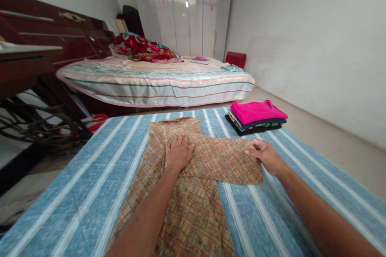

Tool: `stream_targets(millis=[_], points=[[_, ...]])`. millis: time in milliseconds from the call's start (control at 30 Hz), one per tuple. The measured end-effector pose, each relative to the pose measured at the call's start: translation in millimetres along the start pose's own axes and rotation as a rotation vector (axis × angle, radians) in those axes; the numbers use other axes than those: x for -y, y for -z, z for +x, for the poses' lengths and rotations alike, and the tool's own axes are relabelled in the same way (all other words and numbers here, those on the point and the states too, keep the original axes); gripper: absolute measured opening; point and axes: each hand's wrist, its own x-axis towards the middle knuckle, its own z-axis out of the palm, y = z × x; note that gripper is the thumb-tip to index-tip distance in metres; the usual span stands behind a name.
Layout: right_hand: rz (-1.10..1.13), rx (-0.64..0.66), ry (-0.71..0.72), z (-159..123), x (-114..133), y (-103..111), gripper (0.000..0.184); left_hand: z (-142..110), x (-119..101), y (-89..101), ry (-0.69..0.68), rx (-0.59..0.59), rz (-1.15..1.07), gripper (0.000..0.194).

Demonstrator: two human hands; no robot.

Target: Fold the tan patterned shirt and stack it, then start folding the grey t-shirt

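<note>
A brown plaid garment (pixel 193 192) lies spread on a blue and white striped sheet (pixel 90 184) in front of me. My left hand (pixel 177 153) lies flat on the garment's upper middle, fingers stretched out. My right hand (pixel 264 156) pinches the edge of a sleeve or flap of the same garment, which lies folded out to the right.
A stack of folded clothes (pixel 255 117) with a pink one on top sits on the sheet at the far right. Beyond is a mattress (pixel 157 84) with a red floral bundle (pixel 141 47), dark wooden furniture (pixel 45 48) at the left, white wardrobes (pixel 181 12) behind.
</note>
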Motion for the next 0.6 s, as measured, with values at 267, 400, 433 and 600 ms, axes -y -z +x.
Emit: stream_targets(millis=[267, 400, 433, 600], points=[[0.137, -0.097, -0.004, -14.4, 5.1, 1.2, 0.041, -0.1, -2.2, 0.6, 0.01, 0.012, 0.025, 0.057], [0.109, -0.286, -0.072, -11.7, -7.5, 3.5, 0.054, 0.5, -3.0, 0.2, 0.001, -0.007, 0.052, 0.061], [0.091, -0.326, -0.086, -9.9, -12.4, 4.8, 0.055, 0.7, -2.9, -0.2, -0.001, -0.003, 0.058, 0.062], [-0.277, -0.442, 0.029, -5.2, -34.1, 14.2, 0.048, 1.3, -2.6, -1.7, 0.008, 0.022, 0.059, 0.071]])
